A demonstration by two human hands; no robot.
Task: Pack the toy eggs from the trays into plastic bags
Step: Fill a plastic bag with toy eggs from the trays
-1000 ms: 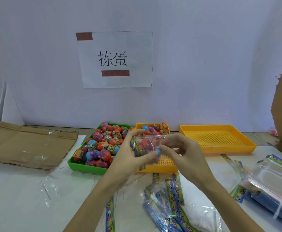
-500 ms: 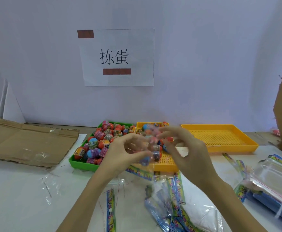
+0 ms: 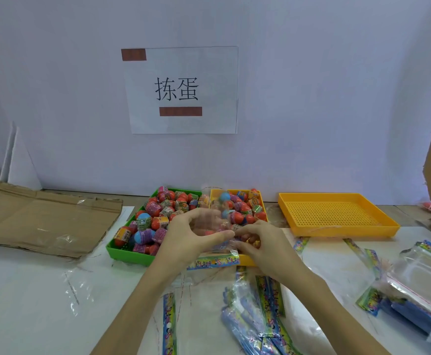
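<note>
Nearest us lie spare bags (image 3: 259, 326). Above them our left hand (image 3: 191, 237) and right hand (image 3: 263, 248) pinch a filled bag (image 3: 218, 226), blurred, its printed header (image 3: 213, 262) hanging low. If our pinch slips, we judge the eggs could spill. Beyond sit the green tray (image 3: 127, 252) and yellow tray (image 3: 246, 260), both holding eggs (image 3: 155, 221).
</note>
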